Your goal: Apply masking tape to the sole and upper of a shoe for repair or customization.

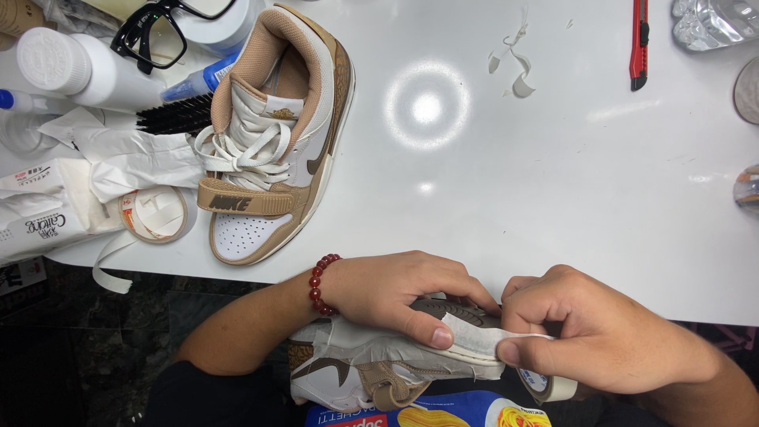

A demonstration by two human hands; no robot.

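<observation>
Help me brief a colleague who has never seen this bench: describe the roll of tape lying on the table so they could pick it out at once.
Start at the white table and find the tan and white sneaker standing on its left part. Just left of the sneaker's toe, near the table's front edge, lies the tape roll. It is a flat ring with an orange-tan rim and a loose white strip trailing over the edge, unlike the bottles and brush behind it.

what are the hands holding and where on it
The left hand grips a white and tan sneaker on its side, thumb pressing tape onto the sole edge. The right hand pinches the tape strip, with the tape roll under its fingers.
</observation>
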